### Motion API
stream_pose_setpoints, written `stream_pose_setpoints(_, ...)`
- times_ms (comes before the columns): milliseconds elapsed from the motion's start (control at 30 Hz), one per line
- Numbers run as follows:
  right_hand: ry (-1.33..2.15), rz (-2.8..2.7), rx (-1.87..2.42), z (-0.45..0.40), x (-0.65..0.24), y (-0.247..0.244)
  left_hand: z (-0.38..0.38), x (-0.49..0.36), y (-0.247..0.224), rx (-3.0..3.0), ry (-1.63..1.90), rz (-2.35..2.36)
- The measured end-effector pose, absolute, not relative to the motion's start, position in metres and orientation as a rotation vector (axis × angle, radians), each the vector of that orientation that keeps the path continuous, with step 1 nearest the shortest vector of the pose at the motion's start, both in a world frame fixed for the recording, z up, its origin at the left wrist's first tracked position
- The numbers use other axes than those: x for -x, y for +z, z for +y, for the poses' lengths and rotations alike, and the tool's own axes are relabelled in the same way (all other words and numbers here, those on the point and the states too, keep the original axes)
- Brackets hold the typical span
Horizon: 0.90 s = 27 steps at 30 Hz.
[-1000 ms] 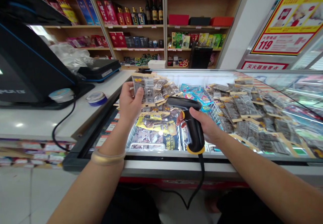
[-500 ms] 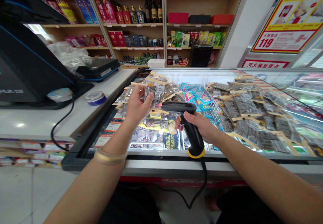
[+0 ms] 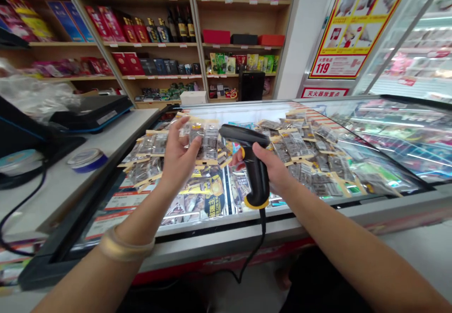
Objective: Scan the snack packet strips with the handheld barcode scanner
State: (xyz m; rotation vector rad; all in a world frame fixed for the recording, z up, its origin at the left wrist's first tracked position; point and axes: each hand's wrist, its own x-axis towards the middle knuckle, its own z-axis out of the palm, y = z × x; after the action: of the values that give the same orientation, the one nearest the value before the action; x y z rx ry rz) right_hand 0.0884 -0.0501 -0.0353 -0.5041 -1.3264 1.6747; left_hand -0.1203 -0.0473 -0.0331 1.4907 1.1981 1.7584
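My left hand (image 3: 178, 153), a gold-coloured bracelet (image 3: 125, 244) on its wrist, pinches a small clear packet (image 3: 211, 144) with dark contents and a pale strip along its edge. The thumb lies over the packet's left part, and the index finger is raised. My right hand (image 3: 277, 169) grips a black barcode scanner (image 3: 257, 176) with yellow trim by its handle. The scanner's head points left, close to the packet's right side. Similar packets (image 3: 150, 146) lie in a heap on the glass top around my left hand, and a second heap (image 3: 300, 146) lies to the right.
Under both hands is a glass-topped freezer (image 3: 226, 235) with bagged goods inside. The scanner's cable (image 3: 259, 240) hangs over its front edge. On the left counter (image 3: 141, 120) stand a black scale (image 3: 92, 110) and a round blue-and-white tin (image 3: 87, 160). Stocked shelves (image 3: 151, 44) rise behind.
The view has turned to the right, so the counter and shelves have shifted left in the picture. The scanner remains in my right hand. My left index finger now lifts away from the packet.
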Motion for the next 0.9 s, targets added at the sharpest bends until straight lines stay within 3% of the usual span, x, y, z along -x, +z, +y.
stream_pose_setpoints(367,1.143,-1.065,0.750,-0.017,-0.242,-0.016,0.025,-0.059,-0.017,-1.948,1.219,1.335)
stream_pose_setpoints(600,1.346,-0.942,0.895,-0.006,-0.265,-0.047,0.019,-0.097,-0.039,-2.597,0.529,1.625)
stream_pose_setpoints(733,1.356,-0.912,0.884,-0.006,-0.264,-0.048,0.015,-0.095,-0.040,-2.636,0.561,1.650)
stream_pose_setpoints(900,1.293,-0.971,0.870,-0.013,-0.261,-0.034,0.006,-0.074,-0.035,-2.620,0.846,1.604)
